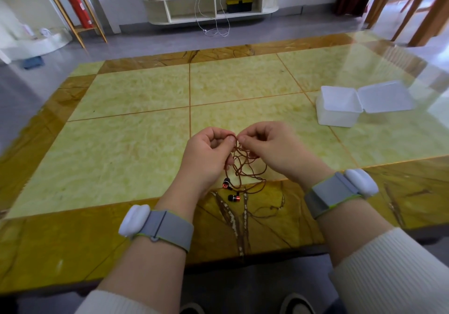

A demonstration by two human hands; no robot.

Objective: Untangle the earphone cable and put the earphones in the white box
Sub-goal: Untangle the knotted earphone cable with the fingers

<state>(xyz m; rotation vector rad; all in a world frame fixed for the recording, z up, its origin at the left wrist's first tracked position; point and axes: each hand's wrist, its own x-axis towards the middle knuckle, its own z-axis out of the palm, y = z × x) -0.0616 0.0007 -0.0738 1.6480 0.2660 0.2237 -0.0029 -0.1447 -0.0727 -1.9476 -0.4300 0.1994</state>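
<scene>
Cable (245, 167) hangs in a snarl, pinched at the top by left hand (206, 153) and right hand (269, 148); pulling apart could, I reckon, cinch the knot.

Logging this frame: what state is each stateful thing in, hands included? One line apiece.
Earphone cable: tangled, hanging in loops from both hands.
Earbuds: two, dangling low, outside the box.
White box: lid open, nothing visible inside, on the table.
Left hand: pinching the cable.
Right hand: pinching the cable beside the left.
Wrist bands: strapped on, one on each wrist.
</scene>
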